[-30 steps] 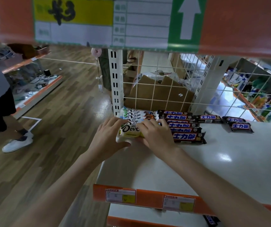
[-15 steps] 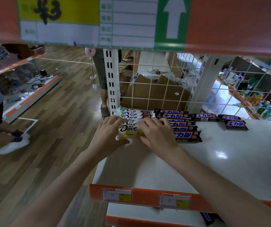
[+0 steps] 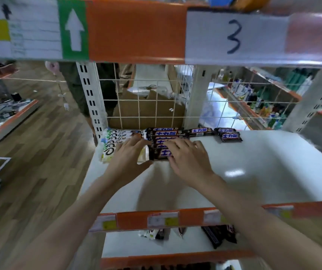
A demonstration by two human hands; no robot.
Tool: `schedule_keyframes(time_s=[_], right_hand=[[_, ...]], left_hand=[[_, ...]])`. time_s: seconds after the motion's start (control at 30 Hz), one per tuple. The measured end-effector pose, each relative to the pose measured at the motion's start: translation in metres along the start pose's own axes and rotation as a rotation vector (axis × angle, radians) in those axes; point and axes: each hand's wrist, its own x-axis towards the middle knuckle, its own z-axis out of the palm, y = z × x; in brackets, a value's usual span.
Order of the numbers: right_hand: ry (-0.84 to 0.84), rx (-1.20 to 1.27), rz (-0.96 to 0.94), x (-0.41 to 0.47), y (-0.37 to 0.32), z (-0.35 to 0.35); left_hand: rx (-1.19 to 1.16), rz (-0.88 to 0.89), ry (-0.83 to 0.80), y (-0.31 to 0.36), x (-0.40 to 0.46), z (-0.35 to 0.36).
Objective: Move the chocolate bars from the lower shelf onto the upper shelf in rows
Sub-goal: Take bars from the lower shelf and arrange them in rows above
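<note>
Both hands lie on the upper shelf (image 3: 253, 172) at its back left corner, over the rows of chocolate bars. The left hand (image 3: 126, 160) is spread, fingers nearly straight, palm down across the front white bars (image 3: 115, 142); its fingertips reach the seam where the white row meets the dark one. It presses or rests there and wraps round nothing. The right hand (image 3: 188, 159) is likewise flat and open, fingers fanned and only gently bent, lying over the right part of the front dark bars (image 3: 161, 152); the blue-and-white label of the nearest bar shows between the two hands.

The white bars stand in a stack-like row at the left, against the slotted upright (image 3: 91, 98). The dark bars form a row just beside them, touching. Farther back along the wire grid (image 3: 156, 106) one dark bar (image 3: 201, 131) lies alone, and two more (image 3: 230, 134) sit a little to its right, apart from the main rows.

On the lower shelf (image 3: 156, 246), under the orange price strip (image 3: 191, 217), a few wrappers remain: light ones (image 3: 150, 233) towards the left and dark ones (image 3: 219, 235) to the right, partly hidden by the strip.
</note>
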Motion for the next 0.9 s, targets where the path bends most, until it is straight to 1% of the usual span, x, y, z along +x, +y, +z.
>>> schedule_keyframes(time_s=[0.1,0.23,0.37,0.47,0.6,0.9], right_hand=[[-0.034,-0.038,0.049,-0.020,0.026,-0.011],[-0.037,-0.092,0.114,-0.051,0.059,-0.029],[0.086,-0.169,0.181,-0.087,0.088,-0.044],[0.029,-0.159,0.172,-0.110,0.113,-0.052],[-0.047,-0.147,0.197,-0.137,0.138,-0.062],[-0.052,-0.089,0.219,-0.202,0.159,-0.073]], left_hand=[[-0.020,0.037,-0.013,0.033,0.007,0.007],[-0.063,0.081,-0.043,0.078,0.014,0.018],[-0.117,0.113,-0.063,0.122,0.017,0.031],[-0.177,0.137,-0.051,0.155,0.017,0.038],[-0.198,0.194,-0.066,0.195,0.014,0.048],[-0.299,0.187,-0.098,0.262,-0.013,0.070]])
